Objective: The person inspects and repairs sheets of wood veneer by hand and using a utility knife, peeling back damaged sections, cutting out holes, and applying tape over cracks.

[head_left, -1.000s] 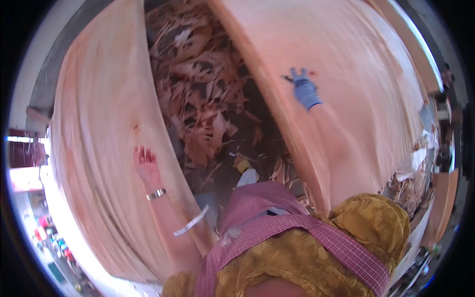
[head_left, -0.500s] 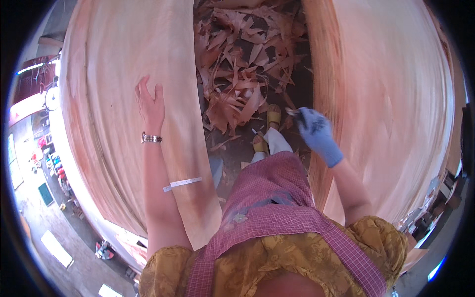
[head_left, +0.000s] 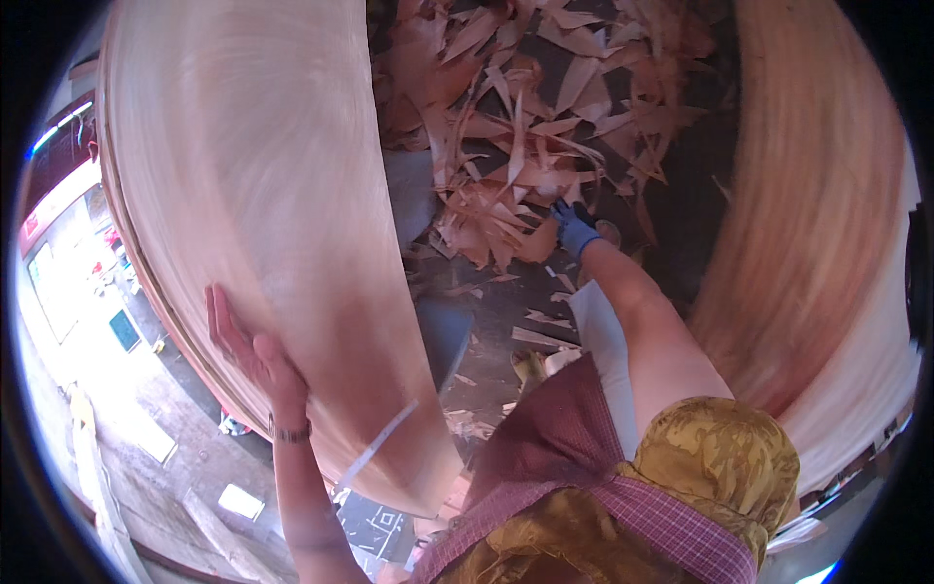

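One left hand [head_left: 255,355], fingers extended, overlies one of two veneer stacks [head_left: 282,185]; one gloved right hand [head_left: 574,232], grip unclear, is beside dozens of veneer scraps [head_left: 486,222].

No text, label, number or sign can be read.

Blue-gloved right hand [head_left: 576,232], right of centre: fingers small and dark against the wood scraps [head_left: 516,195]; grip on anything unclear. Left hand [head_left: 255,355], lower left: palm side hidden, contact with the pale sheet stack [head_left: 272,195] uncertain. Wristwatch [head_left: 291,431]: detail too small. Pale sheet stack, scraps and brownish stack [head_left: 827,195] at right all cut by top edge; brownish one smeared. Slipper [head_left: 528,370], lower centre: partly behind apron [head_left: 545,438]. Apron and left forearm [head_left: 311,516] cut by bottom edge. Far-left background objects [head_left: 105,258]: tiny, glare-washed, kind unclear.
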Demonstrator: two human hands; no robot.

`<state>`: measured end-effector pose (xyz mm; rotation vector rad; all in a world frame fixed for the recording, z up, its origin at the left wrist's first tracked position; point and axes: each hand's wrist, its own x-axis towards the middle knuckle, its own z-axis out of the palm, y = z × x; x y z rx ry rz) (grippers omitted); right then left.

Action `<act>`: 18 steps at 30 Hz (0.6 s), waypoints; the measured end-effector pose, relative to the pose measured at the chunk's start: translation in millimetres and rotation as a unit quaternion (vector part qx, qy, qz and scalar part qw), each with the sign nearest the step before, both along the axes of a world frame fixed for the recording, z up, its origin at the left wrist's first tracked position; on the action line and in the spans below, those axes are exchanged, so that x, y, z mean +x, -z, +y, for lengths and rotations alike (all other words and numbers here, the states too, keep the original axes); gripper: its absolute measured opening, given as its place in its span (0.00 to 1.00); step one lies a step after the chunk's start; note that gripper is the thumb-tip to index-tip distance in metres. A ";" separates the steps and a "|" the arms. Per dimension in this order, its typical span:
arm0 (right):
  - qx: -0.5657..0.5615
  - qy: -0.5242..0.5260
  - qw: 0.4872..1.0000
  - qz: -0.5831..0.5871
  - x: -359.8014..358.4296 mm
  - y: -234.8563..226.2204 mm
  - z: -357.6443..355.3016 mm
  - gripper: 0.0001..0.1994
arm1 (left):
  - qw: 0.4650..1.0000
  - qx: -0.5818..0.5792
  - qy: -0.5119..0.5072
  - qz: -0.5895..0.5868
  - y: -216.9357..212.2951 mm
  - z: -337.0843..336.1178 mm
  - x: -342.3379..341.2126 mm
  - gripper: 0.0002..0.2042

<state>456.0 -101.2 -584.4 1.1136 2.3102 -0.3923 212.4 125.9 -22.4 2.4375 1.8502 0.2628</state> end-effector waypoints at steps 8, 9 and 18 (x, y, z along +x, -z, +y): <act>-0.101 -0.111 0.988 0.035 39.0 -63.9 26.7 0.14 | 1.000 -0.003 -0.013 -0.012 -3.3 -5.9 -7.3 0.39; -0.094 -0.109 0.988 0.049 51.5 -105.8 29.5 0.14 | 1.000 -0.002 -0.006 0.012 -8.7 -4.1 -5.6 0.38; -0.063 0.013 0.996 0.056 174.9 -395.5 164.7 0.11 | 1.000 -0.006 -0.023 0.014 -18.8 -2.3 -6.3 0.37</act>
